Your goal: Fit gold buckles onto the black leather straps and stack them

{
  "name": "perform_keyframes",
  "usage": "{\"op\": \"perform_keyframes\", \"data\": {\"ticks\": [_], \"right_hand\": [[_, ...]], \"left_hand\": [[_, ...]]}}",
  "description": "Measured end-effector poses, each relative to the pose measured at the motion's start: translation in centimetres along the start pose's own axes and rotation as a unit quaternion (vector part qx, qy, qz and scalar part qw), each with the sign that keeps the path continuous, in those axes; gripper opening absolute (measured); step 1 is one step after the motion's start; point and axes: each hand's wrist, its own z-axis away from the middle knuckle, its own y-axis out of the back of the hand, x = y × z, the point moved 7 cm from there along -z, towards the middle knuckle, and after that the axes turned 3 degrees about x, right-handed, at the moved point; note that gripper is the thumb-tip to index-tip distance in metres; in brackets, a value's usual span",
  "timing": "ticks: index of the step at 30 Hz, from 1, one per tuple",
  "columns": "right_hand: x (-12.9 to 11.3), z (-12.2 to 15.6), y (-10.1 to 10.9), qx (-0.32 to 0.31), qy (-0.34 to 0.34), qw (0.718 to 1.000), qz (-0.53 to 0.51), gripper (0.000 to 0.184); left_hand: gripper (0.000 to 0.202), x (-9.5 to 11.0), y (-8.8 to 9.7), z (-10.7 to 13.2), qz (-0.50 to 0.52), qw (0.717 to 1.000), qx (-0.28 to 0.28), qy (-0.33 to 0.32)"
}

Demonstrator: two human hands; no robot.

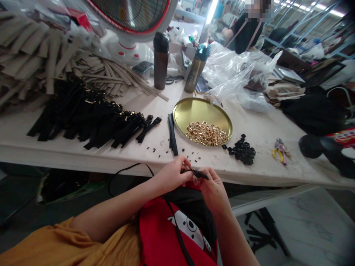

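My left hand and my right hand meet just below the table's front edge, over a red and black cloth on my lap. Both pinch a thin black strap end between their fingertips. On the table ahead lies a round gold tray holding a heap of small gold metal clips. A little pile of black plastic pieces sits to the tray's right. Two black strips lie left of the tray, and a big pile of finished black straps spreads further left.
Beige strips are heaped at the back left, near a fan. Two bottles stand behind the tray, beside clear plastic bags. Yellow-handled pliers lie at the right. Another person works at the far end.
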Motion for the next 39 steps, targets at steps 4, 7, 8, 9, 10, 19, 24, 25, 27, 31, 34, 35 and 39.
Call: {"op": "perform_keyframes", "data": {"ticks": [4, 7, 8, 9, 10, 19, 24, 25, 27, 31, 34, 35, 39], "right_hand": [[1.1, 0.5, -0.6, -0.063, -0.082, 0.994, 0.02, 0.026], [1.7, 1.0, -1.1, -0.096, -0.117, 0.988, 0.005, 0.029], [1.8, 1.1, -1.1, -0.095, -0.12, 0.988, -0.007, 0.027], [1.8, 1.1, -1.1, -0.093, -0.122, 0.988, -0.018, 0.025], [1.9, 1.2, -1.1, -0.094, -0.125, 0.987, -0.024, 0.024], [1.7, 0.0, 1.1, 0.003, -0.043, 0.999, 0.026, 0.025], [0.6, -0.2, 1.9, 0.092, 0.035, 0.984, 0.148, 0.026], [0.6, -0.2, 1.8, 0.084, 0.03, 0.982, 0.165, 0.029], [0.9, -0.3, 1.7, 0.059, 0.011, 0.98, 0.192, 0.03], [1.4, -0.6, 2.2, 0.046, 0.011, 0.971, 0.233, 0.026], [0.6, -0.6, 2.5, 0.084, 0.09, 0.942, 0.313, 0.024], [0.3, -0.5, 2.4, 0.095, 0.118, 0.927, 0.343, 0.023], [-0.4, -0.1, 2.2, 0.112, 0.172, 0.883, 0.423, 0.019]], "left_hand": [[0.019, 0.3, 0.1, 0.7, -0.033, 0.999, 0.0, 0.001], [0.02, 0.4, 0.4, 1.1, -0.107, 0.994, 0.013, -0.003], [0.021, 0.4, 0.5, 1.1, -0.127, 0.992, 0.017, -0.006], [0.022, 0.3, 0.5, 1.2, -0.139, 0.99, 0.017, -0.008], [0.023, 0.3, 0.5, 1.3, -0.144, 0.989, 0.013, -0.009], [0.021, 0.7, 0.9, 1.6, -0.201, 0.979, -0.004, -0.017], [0.026, 0.9, 0.3, 0.9, -0.158, 0.987, -0.033, -0.017], [0.026, 0.8, 0.2, 0.7, -0.161, 0.986, -0.031, -0.014], [0.027, 0.3, 0.0, 0.4, -0.165, 0.986, -0.03, -0.007], [0.034, -1.0, -0.5, -0.1, -0.138, 0.988, -0.058, 0.027], [0.032, -2.0, -0.6, -0.2, -0.083, 0.99, -0.095, 0.065], [0.029, -2.3, -0.6, -0.2, -0.061, 0.99, -0.104, 0.077], [0.024, -2.7, -0.4, -0.3, -0.033, 0.99, -0.092, 0.104]]}}
